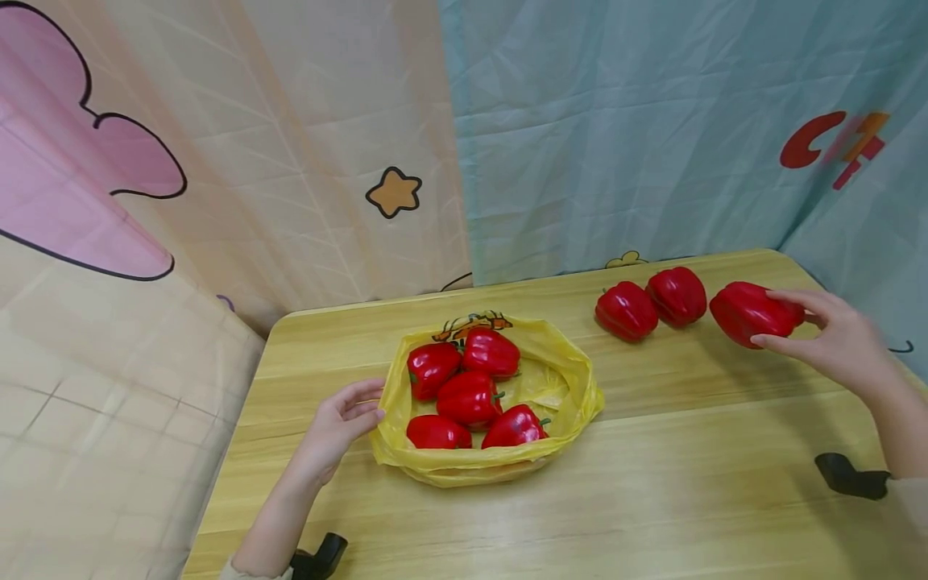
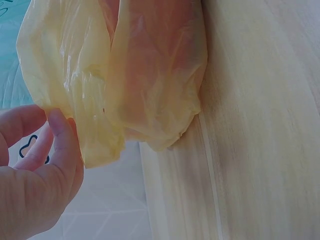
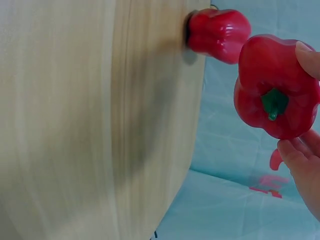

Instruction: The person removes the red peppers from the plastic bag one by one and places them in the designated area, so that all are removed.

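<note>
My right hand grips a red bell pepper between thumb and fingers, above the back right of the table. Its green stem faces the camera in the right wrist view. On the left, my left hand pinches the rim of a yellow plastic bag between thumb and fingertips, as the left wrist view shows at the bag's edge. The bag stands with its mouth spread wide, and several red bell peppers lie inside. Two more peppers rest on the table, left of the held one.
The wooden table has rounded back corners. Behind it hangs a printed curtain, meeting the table's back edge. Black wrist straps show at both forearms.
</note>
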`<state>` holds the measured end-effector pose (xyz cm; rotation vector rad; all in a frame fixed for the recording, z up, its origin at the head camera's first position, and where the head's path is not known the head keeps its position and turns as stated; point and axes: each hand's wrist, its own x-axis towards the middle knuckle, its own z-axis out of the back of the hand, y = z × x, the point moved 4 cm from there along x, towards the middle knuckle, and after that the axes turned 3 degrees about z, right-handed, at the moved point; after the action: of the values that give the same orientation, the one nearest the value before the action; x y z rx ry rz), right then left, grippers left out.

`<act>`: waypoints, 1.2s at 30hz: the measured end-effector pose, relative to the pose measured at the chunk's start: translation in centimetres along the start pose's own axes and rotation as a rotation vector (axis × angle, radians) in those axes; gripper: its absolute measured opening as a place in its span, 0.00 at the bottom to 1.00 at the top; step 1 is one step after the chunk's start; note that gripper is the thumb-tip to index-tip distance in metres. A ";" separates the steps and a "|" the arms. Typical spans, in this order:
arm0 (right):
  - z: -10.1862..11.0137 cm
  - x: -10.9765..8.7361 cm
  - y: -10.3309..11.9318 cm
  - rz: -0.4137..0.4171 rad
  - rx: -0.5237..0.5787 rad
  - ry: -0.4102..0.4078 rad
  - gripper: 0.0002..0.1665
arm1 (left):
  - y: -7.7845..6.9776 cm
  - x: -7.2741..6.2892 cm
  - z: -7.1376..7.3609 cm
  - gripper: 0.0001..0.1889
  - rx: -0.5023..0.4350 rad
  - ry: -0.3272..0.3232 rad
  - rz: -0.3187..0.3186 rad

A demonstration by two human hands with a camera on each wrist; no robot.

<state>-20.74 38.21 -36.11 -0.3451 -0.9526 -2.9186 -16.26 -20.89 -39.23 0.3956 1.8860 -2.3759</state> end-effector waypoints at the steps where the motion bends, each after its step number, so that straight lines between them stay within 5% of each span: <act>1: -0.1 0.0 -0.2 -0.007 -0.001 0.000 0.40 | 0.0 0.0 0.0 0.24 0.001 -0.001 -0.002; 36: -3.2 3.1 -4.8 -0.200 0.051 0.009 0.46 | 0.1 0.0 0.0 0.24 0.013 -0.005 0.000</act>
<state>-24.95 40.23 -40.68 -0.2472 -1.1186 -3.0624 -16.25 -20.86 -39.29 0.3905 1.8693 -2.3881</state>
